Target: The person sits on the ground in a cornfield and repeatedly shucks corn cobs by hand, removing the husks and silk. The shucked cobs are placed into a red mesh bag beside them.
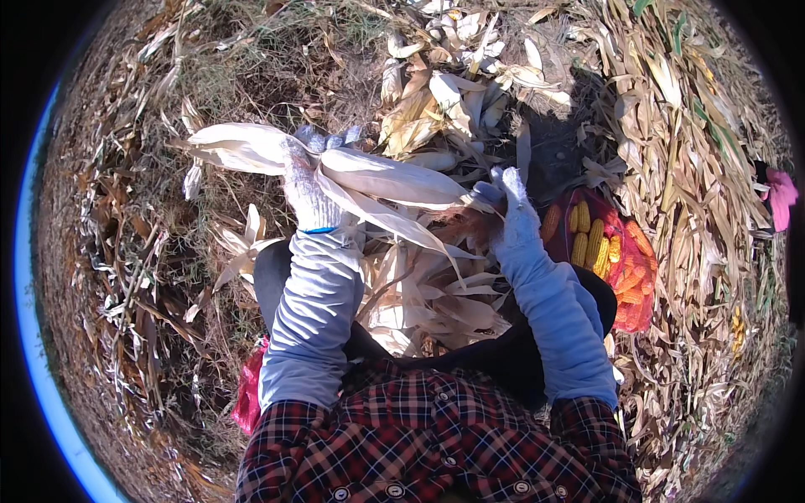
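Note:
My left hand [308, 179], in a pale knit glove with grey fingers, grips a dry ear of corn in its husk [393, 179] near one end. Pale husk leaves [239, 146] stick out to the left of that hand, and one loose leaf hangs down toward my lap. At the ear's other end, my right hand [506, 204], gloved alike, has its fingers on the tip, where reddish-brown corn silk [465, 223] shows. The kernels of this ear are hidden by the husk. Beside my right forearm stands a red mesh bag [648, 251] holding several bare yellow and orange cobs [591, 242].
Stripped husks [434, 302] lie between my legs, and more husks with unpeeled ears [440, 110] are heaped ahead. Dry corn stalks [660, 144] are piled along the right. Pink mesh material [251, 386] lies by my left hip. Something pink [781, 198] shows at the far right.

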Tool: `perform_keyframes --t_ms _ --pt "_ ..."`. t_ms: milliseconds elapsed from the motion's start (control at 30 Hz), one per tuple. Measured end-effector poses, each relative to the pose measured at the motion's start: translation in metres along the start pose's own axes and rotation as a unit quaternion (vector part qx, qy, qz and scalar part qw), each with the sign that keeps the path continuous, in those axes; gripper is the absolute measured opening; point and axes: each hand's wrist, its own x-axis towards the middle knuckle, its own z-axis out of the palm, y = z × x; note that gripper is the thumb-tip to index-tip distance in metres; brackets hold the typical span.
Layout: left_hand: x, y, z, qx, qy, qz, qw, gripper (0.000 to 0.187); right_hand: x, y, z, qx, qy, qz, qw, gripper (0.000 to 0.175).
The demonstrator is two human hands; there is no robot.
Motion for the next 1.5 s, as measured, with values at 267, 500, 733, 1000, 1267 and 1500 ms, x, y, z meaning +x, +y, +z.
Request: perform_keyframes --t_ms 267,500,733,1000,1267,1500 --pt "-0.007 0.003 0.026 0.221 -0.028 0.211 0.952 0.038 0.001 -0.005 -0.021 -0.018 -0.264 -0.116 0.958 0.051" --pt "-0.031 -0.028 0.027 0.22 -0.063 0.168 0.959 0.034 -0.057 0.03 0.028 -0.052 -0.448 0.323 0.832 0.056" --pt "-0.096 -0.059 0.028 0.313 -0.076 0.012 0.947 0.037 -0.035 0.048 0.05 0.242 -0.213 0.149 0.935 0.063" --pt "-0.133 -0.058 0.012 0.436 -0.147 -0.026 0.888 0.023 -0.074 0.025 0.056 0.175 -0.022 0.066 0.982 0.063" --pt "-0.143 -0.055 0.051 0.182 -0.032 -0.05 0.981 0.021 -0.075 0.048 0.053 0.277 -0.087 0.084 0.953 0.068" --pt "-0.135 -0.068 0.034 0.039 -0.057 -0.097 0.993 0.013 -0.062 0.057 0.029 0.31 -0.088 0.082 0.943 0.054"
